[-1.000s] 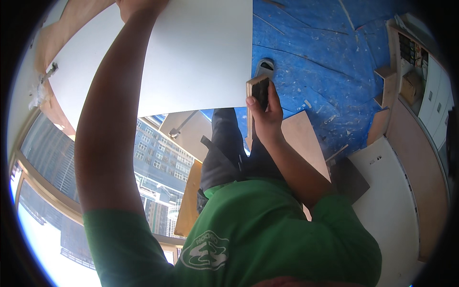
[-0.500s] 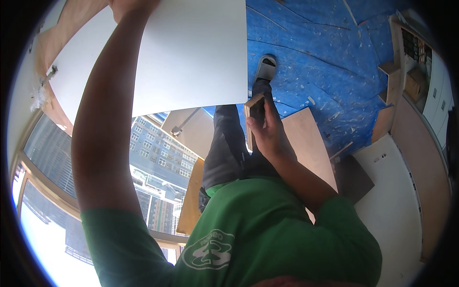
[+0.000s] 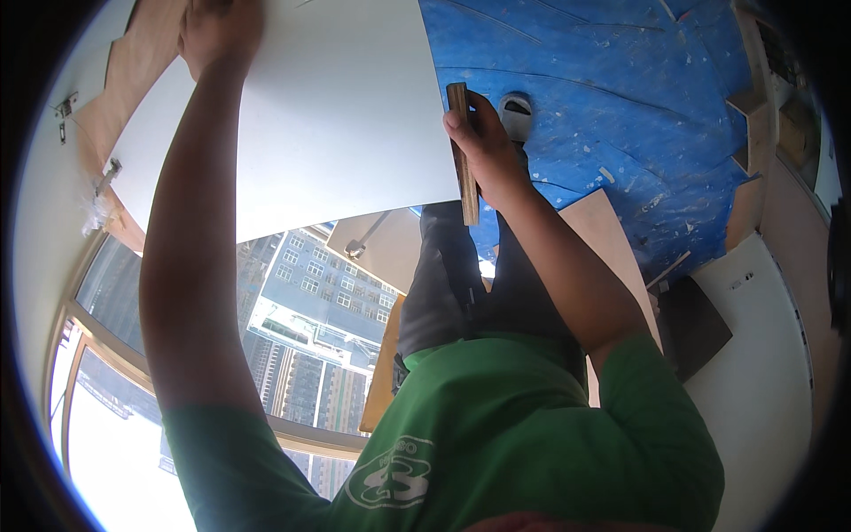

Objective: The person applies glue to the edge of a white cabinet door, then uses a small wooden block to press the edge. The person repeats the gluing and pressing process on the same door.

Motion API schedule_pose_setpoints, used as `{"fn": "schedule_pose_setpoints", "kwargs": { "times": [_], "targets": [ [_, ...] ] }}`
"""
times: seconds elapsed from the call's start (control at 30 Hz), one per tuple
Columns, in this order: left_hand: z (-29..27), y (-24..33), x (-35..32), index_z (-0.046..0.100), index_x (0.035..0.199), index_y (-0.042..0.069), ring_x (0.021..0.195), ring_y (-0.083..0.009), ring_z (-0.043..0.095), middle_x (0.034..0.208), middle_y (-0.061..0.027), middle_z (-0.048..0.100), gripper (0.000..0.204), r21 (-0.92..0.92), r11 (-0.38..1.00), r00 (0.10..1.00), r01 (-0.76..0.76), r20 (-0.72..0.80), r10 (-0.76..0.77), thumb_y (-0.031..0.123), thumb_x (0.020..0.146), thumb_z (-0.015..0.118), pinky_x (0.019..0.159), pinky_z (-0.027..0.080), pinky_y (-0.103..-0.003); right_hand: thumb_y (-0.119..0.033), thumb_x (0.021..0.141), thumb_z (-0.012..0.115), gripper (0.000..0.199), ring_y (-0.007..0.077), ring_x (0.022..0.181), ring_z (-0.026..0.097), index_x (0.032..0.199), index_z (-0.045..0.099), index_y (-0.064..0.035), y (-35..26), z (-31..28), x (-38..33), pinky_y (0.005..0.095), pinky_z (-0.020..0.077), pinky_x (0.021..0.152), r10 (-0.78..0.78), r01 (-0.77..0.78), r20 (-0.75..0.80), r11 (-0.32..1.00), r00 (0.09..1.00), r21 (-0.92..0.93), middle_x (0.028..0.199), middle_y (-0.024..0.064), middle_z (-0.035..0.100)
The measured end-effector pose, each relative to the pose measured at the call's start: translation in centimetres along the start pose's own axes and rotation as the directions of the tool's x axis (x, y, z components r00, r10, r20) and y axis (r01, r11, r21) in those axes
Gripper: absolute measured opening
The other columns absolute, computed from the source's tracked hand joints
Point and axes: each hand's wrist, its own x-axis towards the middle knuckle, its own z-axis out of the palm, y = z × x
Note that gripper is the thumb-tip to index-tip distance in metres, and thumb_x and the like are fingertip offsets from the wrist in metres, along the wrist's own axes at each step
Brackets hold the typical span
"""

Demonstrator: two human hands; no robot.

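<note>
My right hand (image 3: 493,146) has moved up, pinching a wood block (image 3: 467,182) by a white panel (image 3: 346,115); white shirt logo (image 3: 390,474); left hand (image 3: 222,35) stretched out, fingers unclear tbh

with the left arm (image 3: 193,248) stretched forward and nearly straight, the left grip (image 3: 223,34) reaches far out ahead, partly beyond view, as the right arm (image 3: 567,253), visibly bent, holds the right grip (image 3: 493,149) closer in, its thumb (image 3: 459,128) opposite curled fingers (image 3: 483,108) in a clasp.
</note>
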Motion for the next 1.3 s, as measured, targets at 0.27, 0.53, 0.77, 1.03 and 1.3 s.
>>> {"fn": "schedule_pose_setpoints", "kwargs": {
  "times": [0.27, 0.53, 0.77, 1.03, 1.3],
  "targets": [
    [-0.1, 0.3, 0.1, 0.043, 0.154, 0.013, 0.149, -0.0322, 0.035, 0.163, -0.0107, 0.036, 0.076, 0.033, 0.999, 1.0, 0.01, 0.017, -0.011, 0.061, 0.095, 0.046, 0.121, 0.027, -0.045, -0.043, 0.083, 0.085, 0.085, 0.0137, 0.096, 0.057, 0.145, 0.042, -0.0015, 7.5, -3.6, -7.4, 0.0289, 0.0476, 0.086, 0.01, -0.007, 0.025, 0.992, 1.0, -0.124, 0.109, 0.0053, 0.057],
    [3.0, -8.0, 2.9, 0.053, 0.146, 0.026, 0.147, -0.0274, 0.039, 0.158, -0.0093, 0.043, 0.046, 0.579, 0.675, 0.856, -0.458, 0.083, 0.51, 0.03, 0.1, 0.048, 0.117, 0.038, -0.041, -0.042, 0.103, 0.057, 0.051, 0.0128, 0.081, 0.06, 0.139, 0.047, -0.0082, 6.0, -6.5, -6.7, 0.0297, 0.0499, 0.07, 0.224, -0.254, 0.145, 0.937, 0.964, 0.24, 0.1, 0.0054, 0.057],
    [2.2, -4.4, 1.9, 0.041, 0.155, 0.014, 0.151, -0.0278, 0.031, 0.163, -0.0096, 0.035, 0.074, 0.127, 0.978, 0.985, -0.165, 0.074, 0.156, 0.06, 0.097, 0.039, 0.123, 0.025, -0.044, -0.018, 0.088, 0.075, 0.059, 0.0143, 0.089, 0.06, 0.139, 0.047, -0.0067, 4.3, -4.9, -7.6, 0.0313, 0.0514, 0.078, 0.21, -0.254, 0.164, 0.909, 0.964, 0.331, 0.103, 0.0048, 0.057],
    [1.1, -2.6, 1.2, 0.042, 0.154, 0.012, 0.149, -0.0298, 0.033, 0.161, -0.0106, 0.039, 0.074, 0.074, 0.988, 0.989, -0.139, 0.063, 0.134, 0.06, 0.098, 0.037, 0.121, 0.028, -0.042, -0.027, 0.092, 0.074, 0.064, 0.0118, 0.087, 0.056, 0.144, 0.043, -0.0057, 7.3, -4.0, -6.9, 0.0304, 0.0481, 0.079, 0.149, -0.231, 0.23, 0.891, 0.962, 0.391, 0.102, 0.0027, 0.055],
    [2.3, -5.8, 1.9, 0.052, 0.145, 0.015, 0.144, -0.0327, 0.041, 0.152, -0.0114, 0.048, 0.052, 0.31, 0.816, 0.857, -0.487, -0.01, 0.515, 0.042, 0.102, 0.041, 0.114, 0.04, -0.045, -0.051, 0.103, 0.053, 0.079, 0.0138, 0.087, 0.056, 0.159, 0.026, -0.0039, 6.6, -2.2, -10.0, 0.0317, 0.0481, 0.08, 0.05, -0.095, 0.158, 0.951, 0.986, 0.293, 0.103, 0.0046, 0.057]
  ]
}}
